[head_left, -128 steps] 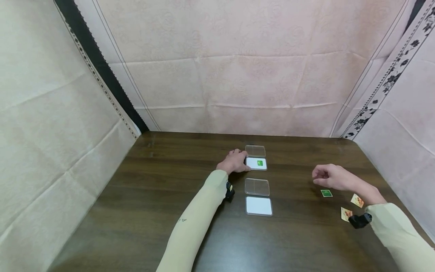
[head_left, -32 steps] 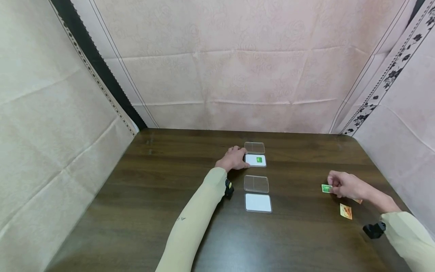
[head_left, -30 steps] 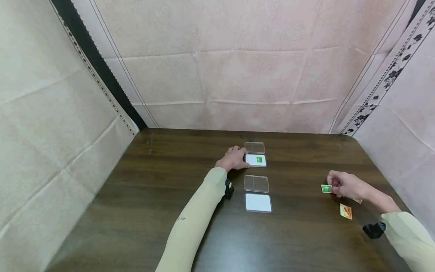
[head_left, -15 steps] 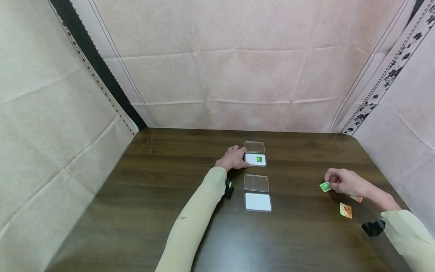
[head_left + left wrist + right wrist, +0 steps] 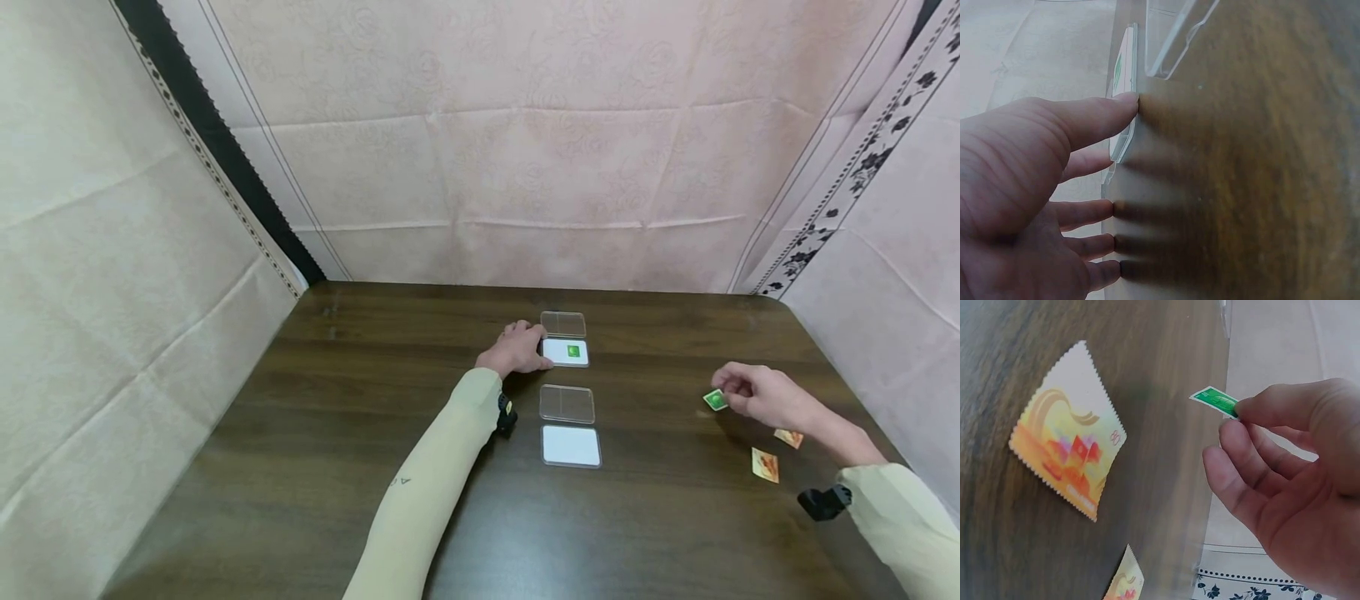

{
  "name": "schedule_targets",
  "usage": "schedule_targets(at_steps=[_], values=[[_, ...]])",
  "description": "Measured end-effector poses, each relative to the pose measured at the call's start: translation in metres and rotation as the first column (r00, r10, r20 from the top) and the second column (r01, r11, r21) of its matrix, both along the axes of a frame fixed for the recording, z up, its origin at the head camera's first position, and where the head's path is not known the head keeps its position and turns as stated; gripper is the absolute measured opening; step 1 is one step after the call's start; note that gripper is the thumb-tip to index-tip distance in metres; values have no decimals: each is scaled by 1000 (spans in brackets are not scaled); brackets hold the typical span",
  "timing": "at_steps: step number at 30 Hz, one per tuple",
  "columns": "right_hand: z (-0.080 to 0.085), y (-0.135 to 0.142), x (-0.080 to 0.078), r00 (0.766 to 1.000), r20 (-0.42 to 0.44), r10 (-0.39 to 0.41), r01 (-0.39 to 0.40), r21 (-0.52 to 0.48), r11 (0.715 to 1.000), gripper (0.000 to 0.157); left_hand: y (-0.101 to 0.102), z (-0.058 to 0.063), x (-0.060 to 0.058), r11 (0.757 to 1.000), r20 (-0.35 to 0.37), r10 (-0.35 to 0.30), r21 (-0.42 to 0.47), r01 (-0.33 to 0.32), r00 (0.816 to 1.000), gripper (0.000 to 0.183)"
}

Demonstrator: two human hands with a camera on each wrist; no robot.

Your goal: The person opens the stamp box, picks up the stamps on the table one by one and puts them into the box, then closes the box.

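My right hand (image 5: 767, 397) pinches a small green stamp (image 5: 1215, 400) by its edge, between thumb and index finger, raised off the tabletop. The other fingers are loosely bent. Close by on the table lie two orange-and-yellow stamps (image 5: 1069, 434) with perforated edges, the farther one (image 5: 789, 437) near my wrist. My left hand (image 5: 516, 348) rests at the left side of an opened clear plastic case (image 5: 1127, 137). Its thumb touches the case's edge and the fairly straight fingers reach down to the table. Another green stamp (image 5: 573, 351) lies on the white inside of that case.
A second opened case has its white half (image 5: 572, 447) and clear lid (image 5: 567, 404) nearer to me. The first case's clear lid (image 5: 563, 324) lies behind it. Pale cloth walls (image 5: 480, 200) enclose the dark wooden table (image 5: 300, 467) at the back and sides.
My right hand has taken hold of the green stamp from the table, lifted it, and moved slightly away from me and left. My left hand stays at the far case.
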State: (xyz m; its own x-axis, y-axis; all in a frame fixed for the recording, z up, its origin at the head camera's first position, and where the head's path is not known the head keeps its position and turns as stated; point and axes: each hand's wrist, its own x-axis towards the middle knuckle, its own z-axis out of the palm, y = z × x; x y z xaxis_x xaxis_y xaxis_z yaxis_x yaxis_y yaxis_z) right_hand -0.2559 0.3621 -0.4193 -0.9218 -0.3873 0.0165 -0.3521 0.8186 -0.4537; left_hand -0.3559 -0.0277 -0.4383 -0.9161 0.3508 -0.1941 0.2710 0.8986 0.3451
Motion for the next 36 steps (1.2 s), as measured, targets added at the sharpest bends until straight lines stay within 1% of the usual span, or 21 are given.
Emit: schedule_targets(at_steps=[8,12,16,21,24,27,36], values=[[5,-4,-1,1000,-10,-28,28,23,999,15,0,1,0,1000,1,3,6,-3,1000,60],[6,-5,-1,999,-1,-33,33,15,999,15,0,2,0,1000,-1,0,3,0,1000,60],[7,-7,-1,999,38,-38,39,-23,999,15,0,3,0,1000,2,-2,5,2,1000,60],[7,-10,-4,993,110,-36,48,-110,993,16,0,3,1,1000,4,1,5,-1,1000,60],[6,-12,-6,990,138,-25,46,-151,987,17,0,3,1,1000,1,2,3,-2,1000,60],[5,-15,-8,990,142,-17,41,-165,985,17,0,3,1,1000,2,0,6,0,1000,59],[8,-26,-13,995,105,-3,20,-163,986,17,0,3,0,1000,5,-4,5,4,1000,60]])
